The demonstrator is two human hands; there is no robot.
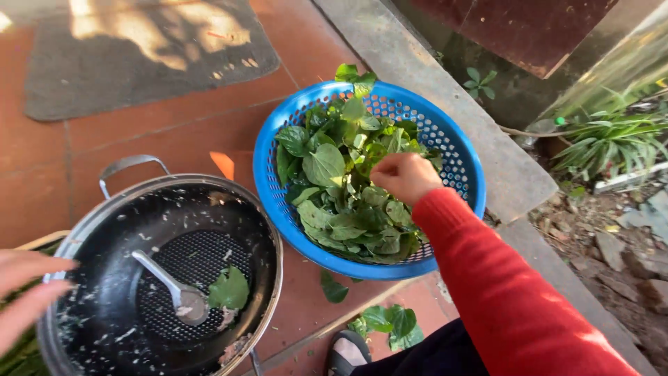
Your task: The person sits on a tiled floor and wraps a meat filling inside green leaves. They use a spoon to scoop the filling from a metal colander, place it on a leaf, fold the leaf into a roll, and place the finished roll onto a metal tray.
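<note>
Green leaves (344, 191) fill the blue basket (467, 170) at centre frame; right hand (405, 177) pinches into the pile. One leaf (229, 289) lies in the dark pan (104, 251) lower left, beside a spoon (167, 282). Most remain. Left hand (28, 289), fingers spread, touches the pan rim.

We reach our right hand (406, 177) forward on a red-sleeved arm, fingers curled down and pinched together, while our left hand (28, 289) enters from the left edge with its fingers extended, loosely spread
</note>
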